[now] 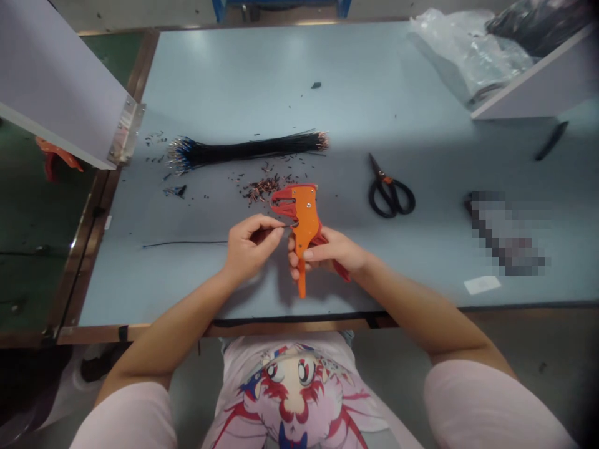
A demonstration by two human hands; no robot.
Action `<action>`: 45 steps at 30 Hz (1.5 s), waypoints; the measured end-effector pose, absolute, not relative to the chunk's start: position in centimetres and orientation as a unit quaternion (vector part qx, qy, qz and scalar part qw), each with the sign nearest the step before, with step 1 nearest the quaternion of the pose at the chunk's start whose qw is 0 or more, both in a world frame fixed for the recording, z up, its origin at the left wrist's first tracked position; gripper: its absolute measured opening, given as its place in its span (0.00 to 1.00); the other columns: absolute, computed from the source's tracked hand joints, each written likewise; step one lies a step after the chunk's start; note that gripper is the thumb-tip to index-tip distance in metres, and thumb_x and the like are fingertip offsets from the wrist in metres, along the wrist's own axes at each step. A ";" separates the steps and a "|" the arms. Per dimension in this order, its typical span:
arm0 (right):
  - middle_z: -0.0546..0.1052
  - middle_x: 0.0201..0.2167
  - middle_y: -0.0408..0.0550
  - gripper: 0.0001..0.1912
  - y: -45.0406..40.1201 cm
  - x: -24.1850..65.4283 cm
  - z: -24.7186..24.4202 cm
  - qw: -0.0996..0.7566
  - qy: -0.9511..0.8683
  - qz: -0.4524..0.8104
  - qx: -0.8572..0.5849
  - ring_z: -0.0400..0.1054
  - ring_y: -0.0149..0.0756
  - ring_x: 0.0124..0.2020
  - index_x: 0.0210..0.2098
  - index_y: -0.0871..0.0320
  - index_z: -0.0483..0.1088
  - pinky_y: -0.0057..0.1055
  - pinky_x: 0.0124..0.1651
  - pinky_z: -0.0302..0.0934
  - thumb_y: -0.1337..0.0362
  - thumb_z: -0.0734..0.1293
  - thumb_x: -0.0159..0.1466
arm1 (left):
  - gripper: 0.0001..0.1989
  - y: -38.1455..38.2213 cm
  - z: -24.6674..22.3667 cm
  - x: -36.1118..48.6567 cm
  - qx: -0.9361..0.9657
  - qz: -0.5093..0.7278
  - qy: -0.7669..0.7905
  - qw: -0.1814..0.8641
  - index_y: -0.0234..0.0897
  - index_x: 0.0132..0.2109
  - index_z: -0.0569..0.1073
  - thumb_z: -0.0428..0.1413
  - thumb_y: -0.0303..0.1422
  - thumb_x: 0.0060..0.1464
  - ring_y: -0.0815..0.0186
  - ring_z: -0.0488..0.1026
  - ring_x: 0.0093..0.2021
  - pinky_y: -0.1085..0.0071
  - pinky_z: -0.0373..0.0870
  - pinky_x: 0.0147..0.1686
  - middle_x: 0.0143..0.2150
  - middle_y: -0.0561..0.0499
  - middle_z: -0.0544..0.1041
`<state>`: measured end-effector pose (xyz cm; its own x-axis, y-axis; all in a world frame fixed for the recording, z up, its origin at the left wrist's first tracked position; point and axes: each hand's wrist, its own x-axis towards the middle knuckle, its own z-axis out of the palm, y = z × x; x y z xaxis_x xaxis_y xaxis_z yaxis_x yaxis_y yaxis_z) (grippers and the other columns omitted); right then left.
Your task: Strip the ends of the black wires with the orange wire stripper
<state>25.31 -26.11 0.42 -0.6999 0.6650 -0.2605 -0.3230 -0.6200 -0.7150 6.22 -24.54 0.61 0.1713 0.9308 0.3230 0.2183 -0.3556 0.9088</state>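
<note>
My left hand (253, 244) pinches a thin black wire (187, 242) near its right end. The wire trails leftward over the table to a small blue tip. Its held end reaches the inner edge of an orange and red wire stripper (306, 215), just below the red jaws. My right hand (330, 251) is wrapped round the stripper's handles and holds it upright, jaws pointing left. Whether the wire's very end sits inside the tool's cutter I cannot tell. Beyond the jaws lies a scatter of small copper and black offcuts (262, 189).
A bundle of black wires (248, 148) with blue ends lies behind my hands. Black-handled scissors (390, 192) rest to the right. Farther right are a blurred-out object (508, 234) and a white slip (482, 285). Plastic bags (472, 50) and panels (56, 81) stand at the sides.
</note>
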 end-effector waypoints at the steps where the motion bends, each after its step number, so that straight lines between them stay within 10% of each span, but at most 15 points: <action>1: 0.76 0.32 0.49 0.16 -26.2 25.3 0.5 0.285 -0.329 0.864 -0.254 0.76 0.39 0.31 0.40 0.63 0.67 0.28 0.30 0.67 0.66 0.73 0.55 | 0.03 -24.7 0.5 6.4 0.655 0.482 0.430 0.391 0.35 0.32 0.76 0.58 0.29 0.52 0.73 0.71 0.28 0.78 0.66 0.28 0.28 0.52 0.76; 13: 0.76 0.29 0.48 0.14 -27.0 24.9 0.7 0.259 -0.307 0.904 -0.145 0.75 0.39 0.30 0.40 0.64 0.67 0.45 0.37 0.71 0.64 0.71 0.58 | 0.05 -25.3 0.4 7.0 0.541 0.484 0.375 0.576 0.38 0.34 0.77 0.62 0.34 0.50 0.69 0.76 0.33 0.73 0.74 0.36 0.32 0.50 0.79; 45: 0.69 0.16 0.38 0.15 -27.0 23.9 0.1 0.292 -0.309 0.886 -0.186 0.64 0.28 0.13 0.27 0.61 0.60 0.30 0.21 0.68 0.60 0.69 0.61 | 0.12 -25.3 0.4 7.7 0.462 0.468 0.366 0.659 0.34 0.30 0.75 0.66 0.38 0.43 0.71 0.72 0.28 0.74 0.71 0.35 0.27 0.52 0.77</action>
